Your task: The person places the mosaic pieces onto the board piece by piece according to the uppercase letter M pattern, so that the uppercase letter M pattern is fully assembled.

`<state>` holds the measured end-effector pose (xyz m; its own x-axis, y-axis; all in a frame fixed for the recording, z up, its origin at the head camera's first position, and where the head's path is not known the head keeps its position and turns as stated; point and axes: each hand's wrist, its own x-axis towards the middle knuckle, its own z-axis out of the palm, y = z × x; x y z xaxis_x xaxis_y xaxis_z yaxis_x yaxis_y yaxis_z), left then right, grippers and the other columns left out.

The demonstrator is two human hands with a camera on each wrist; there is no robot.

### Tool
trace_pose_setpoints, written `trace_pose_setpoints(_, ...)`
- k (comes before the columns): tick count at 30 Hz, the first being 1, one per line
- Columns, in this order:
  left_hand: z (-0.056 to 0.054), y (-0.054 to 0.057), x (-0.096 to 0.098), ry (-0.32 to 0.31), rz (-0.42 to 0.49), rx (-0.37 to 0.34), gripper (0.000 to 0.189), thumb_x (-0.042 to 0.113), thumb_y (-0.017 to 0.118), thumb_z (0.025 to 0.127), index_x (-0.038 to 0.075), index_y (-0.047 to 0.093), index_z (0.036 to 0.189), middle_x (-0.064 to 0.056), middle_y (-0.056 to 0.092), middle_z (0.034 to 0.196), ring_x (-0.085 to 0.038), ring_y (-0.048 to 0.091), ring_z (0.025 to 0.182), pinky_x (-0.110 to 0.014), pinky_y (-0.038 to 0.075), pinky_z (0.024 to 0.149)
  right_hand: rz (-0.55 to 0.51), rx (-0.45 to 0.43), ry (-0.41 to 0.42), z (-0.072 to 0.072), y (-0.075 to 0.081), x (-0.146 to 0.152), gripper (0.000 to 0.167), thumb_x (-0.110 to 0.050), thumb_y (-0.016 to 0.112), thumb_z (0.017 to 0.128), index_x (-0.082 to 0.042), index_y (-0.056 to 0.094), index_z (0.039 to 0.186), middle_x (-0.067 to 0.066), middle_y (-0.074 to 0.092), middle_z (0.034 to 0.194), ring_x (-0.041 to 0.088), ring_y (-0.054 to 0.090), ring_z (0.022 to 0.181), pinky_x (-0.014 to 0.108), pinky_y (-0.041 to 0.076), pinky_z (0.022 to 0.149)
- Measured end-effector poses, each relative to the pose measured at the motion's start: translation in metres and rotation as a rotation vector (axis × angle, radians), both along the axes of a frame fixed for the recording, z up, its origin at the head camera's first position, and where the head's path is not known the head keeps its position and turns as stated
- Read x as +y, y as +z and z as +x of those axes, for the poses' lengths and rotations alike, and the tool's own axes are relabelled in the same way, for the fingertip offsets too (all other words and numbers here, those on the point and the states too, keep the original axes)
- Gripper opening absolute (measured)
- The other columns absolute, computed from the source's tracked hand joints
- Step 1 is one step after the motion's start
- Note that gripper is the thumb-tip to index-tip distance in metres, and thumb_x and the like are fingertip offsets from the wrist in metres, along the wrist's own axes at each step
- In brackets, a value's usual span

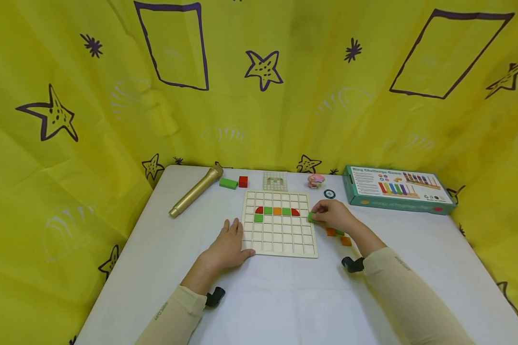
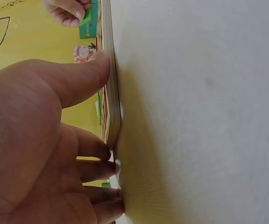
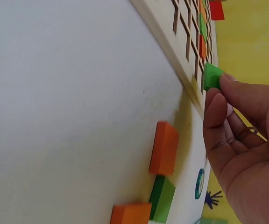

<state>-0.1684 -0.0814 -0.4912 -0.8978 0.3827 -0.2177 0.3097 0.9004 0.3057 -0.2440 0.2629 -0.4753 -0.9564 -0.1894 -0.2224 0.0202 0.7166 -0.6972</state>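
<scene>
A pale wooden grid board [image 1: 284, 256] lies on the table, with red, green and orange blocks set in its upper cells. My left hand [image 1: 226, 247] rests at the board's near left corner, thumb [image 2: 85, 79] against the front edge and the other fingers spread along the left side. Between thumb and fingertips, my right hand [image 1: 334, 214] pinches a small green block [image 3: 212, 76] over the board's right edge. Below this hand, orange blocks [image 3: 165, 149] and a green block [image 3: 162, 199] lie loose on the table.
Behind the board lie a pattern card [image 1: 275, 175], a red block [image 1: 243, 181] and a green block [image 1: 228, 183]. A gold microphone-like stick [image 1: 195, 192] is at left. A pink figurine [image 1: 315, 180], a round token [image 1: 329, 194] and a game box [image 1: 399, 189] stand at back right.
</scene>
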Motion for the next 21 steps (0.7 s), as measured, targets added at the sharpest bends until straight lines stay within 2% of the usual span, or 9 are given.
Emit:
trace_pose_setpoints(13,-0.001,0.001,0.000,-0.004,-0.011,-0.010,0.093,0.052,0.061,0.096,-0.013,0.025,0.152,-0.028,0.020,0.161,-0.048,0.012,0.149,-0.049,0.021,0.120,-0.038,0.018,0.076,-0.008,0.001,-0.029,0.010,-0.015,0.074,0.093,-0.007,0.072,0.099,0.005,0.066,0.091,0.022,0.057,0.085,0.033,0.048,0.077)
trace_pose_setpoints(21,0.000,0.002,0.000,-0.007,-0.013,-0.005,0.093,0.052,0.061,0.096,-0.014,0.026,0.152,-0.029,0.020,0.161,-0.048,0.013,0.149,-0.049,0.020,0.120,-0.069,0.031,0.136,-0.016,-0.004,-0.046,0.011,-0.014,0.073,0.093,-0.005,0.072,0.101,0.004,0.067,0.091,0.017,0.060,0.080,0.029,0.052,0.071)
